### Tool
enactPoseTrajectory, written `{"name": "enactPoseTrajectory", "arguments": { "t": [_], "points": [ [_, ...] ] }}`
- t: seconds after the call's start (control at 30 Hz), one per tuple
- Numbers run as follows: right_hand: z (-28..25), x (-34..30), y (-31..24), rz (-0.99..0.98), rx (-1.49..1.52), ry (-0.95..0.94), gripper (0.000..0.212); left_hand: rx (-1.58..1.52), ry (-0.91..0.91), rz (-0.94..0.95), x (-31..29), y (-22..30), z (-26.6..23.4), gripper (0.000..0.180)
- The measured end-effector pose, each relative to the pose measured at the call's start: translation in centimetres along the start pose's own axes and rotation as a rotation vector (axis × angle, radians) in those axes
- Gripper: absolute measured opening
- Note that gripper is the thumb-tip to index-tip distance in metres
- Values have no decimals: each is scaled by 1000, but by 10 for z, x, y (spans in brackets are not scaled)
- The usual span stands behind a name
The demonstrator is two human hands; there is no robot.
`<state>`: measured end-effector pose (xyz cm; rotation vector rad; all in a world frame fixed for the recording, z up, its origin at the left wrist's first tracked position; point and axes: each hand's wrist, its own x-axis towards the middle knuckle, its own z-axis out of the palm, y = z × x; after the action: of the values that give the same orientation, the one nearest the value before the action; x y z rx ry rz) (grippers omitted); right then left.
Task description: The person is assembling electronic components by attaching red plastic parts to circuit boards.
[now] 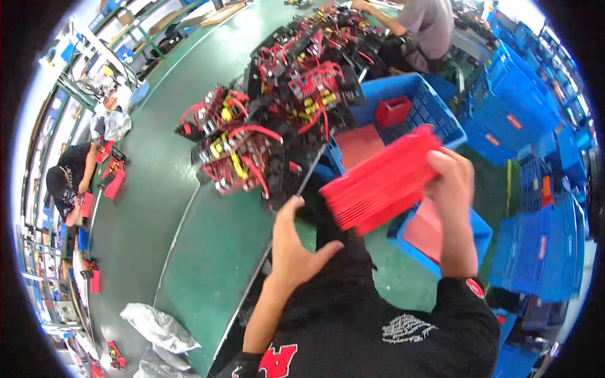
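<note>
A red plastic housing with ribbed, slatted sides (386,183) is held up in front of my body, over the gap between the bench and the blue crates. My right hand (452,178) grips it by its right end, fingers wrapped round the edge. Beside the bench edge, my left hand (297,255) is open and holds nothing, its thumb spread from its fingers. Just beyond that hand lies a heap of black and red assemblies (242,142) with red tubes, yellow parts and wiring.
A blue crate (435,94) with red parts stands to the right; a smaller blue bin (482,236) is below it. Stacked blue crates (517,107) line the far right. Clear plastic bags (157,327) lie on the green bench (214,246). Co-workers are at far left (69,179) and top (428,31).
</note>
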<state>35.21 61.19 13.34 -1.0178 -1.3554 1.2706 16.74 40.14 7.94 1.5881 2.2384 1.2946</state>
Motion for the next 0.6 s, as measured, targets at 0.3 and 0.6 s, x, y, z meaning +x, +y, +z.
{"name": "enactPoseTrajectory", "arguments": {
  "t": [0.3, 0.6],
  "points": [
    [100, -117, 2, 0, 358, -942, 33, -201, 454, -83, -87, -19, -79, 21],
    [88, -174, 89, 577, 756, -1013, 51, -1002, 654, -742, -101, -23, -83, 25]
  ]
}}
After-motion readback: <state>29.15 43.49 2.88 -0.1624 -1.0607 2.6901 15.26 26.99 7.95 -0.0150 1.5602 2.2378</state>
